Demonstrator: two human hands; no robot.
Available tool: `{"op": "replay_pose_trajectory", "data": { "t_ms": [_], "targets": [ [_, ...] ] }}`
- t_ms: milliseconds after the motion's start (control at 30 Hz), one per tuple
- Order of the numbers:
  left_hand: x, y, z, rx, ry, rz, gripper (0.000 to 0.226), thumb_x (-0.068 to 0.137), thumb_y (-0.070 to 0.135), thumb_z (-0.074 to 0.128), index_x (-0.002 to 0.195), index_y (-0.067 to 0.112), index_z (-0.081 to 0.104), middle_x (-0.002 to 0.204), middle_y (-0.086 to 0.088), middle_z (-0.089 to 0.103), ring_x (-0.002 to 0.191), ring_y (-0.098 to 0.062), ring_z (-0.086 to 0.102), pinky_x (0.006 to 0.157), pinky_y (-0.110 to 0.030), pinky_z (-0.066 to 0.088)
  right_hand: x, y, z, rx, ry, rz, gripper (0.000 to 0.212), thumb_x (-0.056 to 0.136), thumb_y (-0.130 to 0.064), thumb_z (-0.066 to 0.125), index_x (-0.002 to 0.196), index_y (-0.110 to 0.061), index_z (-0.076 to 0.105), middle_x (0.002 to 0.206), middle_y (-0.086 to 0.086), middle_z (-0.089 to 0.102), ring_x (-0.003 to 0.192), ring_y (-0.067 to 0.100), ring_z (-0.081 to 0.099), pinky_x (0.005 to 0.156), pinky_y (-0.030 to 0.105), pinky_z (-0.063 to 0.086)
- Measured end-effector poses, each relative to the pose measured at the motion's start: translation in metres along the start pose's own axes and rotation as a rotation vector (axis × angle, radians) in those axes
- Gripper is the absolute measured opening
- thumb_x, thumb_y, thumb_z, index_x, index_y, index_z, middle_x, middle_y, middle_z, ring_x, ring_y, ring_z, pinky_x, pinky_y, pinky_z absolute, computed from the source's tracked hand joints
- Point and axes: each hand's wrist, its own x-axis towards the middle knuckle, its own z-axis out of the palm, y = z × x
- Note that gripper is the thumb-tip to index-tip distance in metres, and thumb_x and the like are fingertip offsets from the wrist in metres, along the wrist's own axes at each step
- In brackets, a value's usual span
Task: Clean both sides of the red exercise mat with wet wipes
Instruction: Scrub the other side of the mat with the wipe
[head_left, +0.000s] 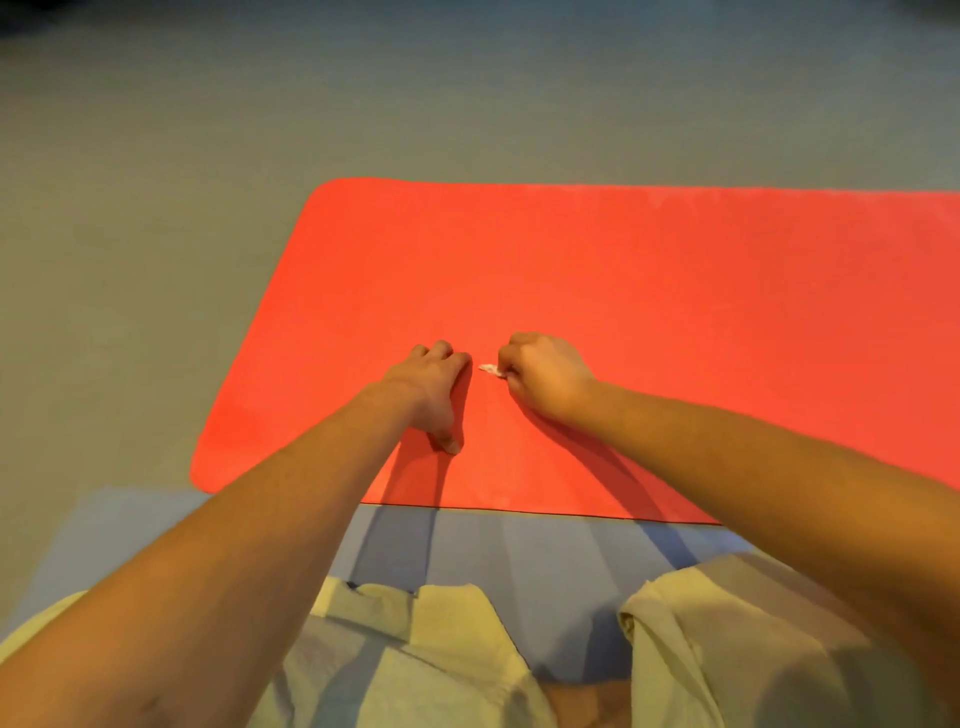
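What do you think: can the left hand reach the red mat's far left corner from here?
Probably yes: the left hand presses on the red mat with only bare mat between it and that corner, though the arm looks stretched, so leaning forward may be needed.

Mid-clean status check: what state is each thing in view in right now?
Red foam exercise mat: unrolled, flat on grey floor.
Small crumpled white wet wipe: pinched in right hand, against the red mat.
Left hand: palm-down on red mat, holding nothing.
Right hand: curled round wipe.
Blue floor mat: flat, along red mat's near edge.
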Motion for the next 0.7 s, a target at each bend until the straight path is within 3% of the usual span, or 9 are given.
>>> {"op": "replay_pose_trajectory", "data": {
  "t_ms": [100,167,233,300,400,600,700],
  "targets": [
    [0.008,0.0,-0.002,-0.065,0.064,-0.018,0.09,0.075,0.054,0.081,0.151,0.024,0.044,0.15,-0.005,0.04,0.133,-0.034,0.04,0.113,-0.041,0.04,-0.023,-0.013,0.006,0.053,0.048,-0.075,0.04,0.09,-0.033,0.032,0.089,-0.017,0.069,0.091,0.005,0.064,0.085,0.032,0.064,0.062,0.037,0.047],
    [0.013,0.0,-0.003,-0.092,0.124,-0.023,0.067,0.084,0.047,0.074,0.143,0.024,0.052,0.143,-0.006,0.045,0.129,-0.035,0.043,0.108,-0.04,0.042,-0.051,-0.02,0.012,0.065,-0.017,-0.18,0.027,0.089,-0.028,0.042,0.089,-0.02,0.067,0.091,0.003,0.063,0.086,0.03,0.063,0.062,0.037,0.048],
    [0.02,0.001,-0.003,-0.082,0.162,-0.023,0.058,0.086,0.041,0.076,0.137,0.022,0.056,0.138,-0.008,0.045,0.127,-0.035,0.044,0.103,-0.043,0.045,-0.071,-0.021,0.013,0.041,-0.067,-0.293,0.011,0.089,-0.022,0.055,0.09,-0.022,0.066,0.09,0.0,0.061,0.087,0.027,0.061,0.062,0.039,0.05],
    [0.026,0.005,-0.002,-0.07,0.181,-0.025,0.055,0.084,0.033,0.079,0.132,0.017,0.056,0.135,-0.011,0.044,0.127,-0.035,0.044,0.101,-0.044,0.046,-0.074,-0.016,0.011,0.023,-0.074,-0.369,0.007,0.09,-0.024,0.059,0.089,-0.022,0.065,0.088,-0.001,0.06,0.086,0.026,0.06,0.06,0.039,0.049],
    [0.036,0.01,-0.001,-0.061,0.223,-0.012,0.054,0.083,0.025,0.08,0.127,0.01,0.054,0.135,-0.015,0.042,0.13,-0.035,0.043,0.105,-0.043,0.044,-0.048,-0.006,0.005,0.052,-0.107,-0.339,0.017,0.091,-0.028,0.05,0.089,-0.022,0.066,0.091,0.0,0.06,0.087,0.027,0.06,0.062,0.04,0.05],
    [0.048,0.003,-0.012,-0.067,0.138,0.011,0.081,0.065,0.033,0.096,0.129,0.01,0.052,0.14,-0.008,0.044,0.131,-0.031,0.046,0.106,-0.038,0.042,0.054,0.026,-0.009,-0.075,-0.059,0.016,0.015,0.09,-0.021,0.059,0.096,-0.018,0.072,0.099,0.006,0.066,0.093,0.033,0.063,0.062,0.035,0.037],
    [0.051,-0.001,-0.016,-0.091,0.132,0.01,0.078,0.065,0.039,0.094,0.127,0.017,0.054,0.133,-0.002,0.047,0.125,-0.026,0.049,0.102,-0.038,0.047,0.064,0.026,-0.009,-0.101,-0.032,0.099,0.019,0.09,-0.016,0.056,0.1,-0.018,0.072,0.103,0.006,0.067,0.094,0.033,0.064,0.064,0.035,0.038]
  ]
}}
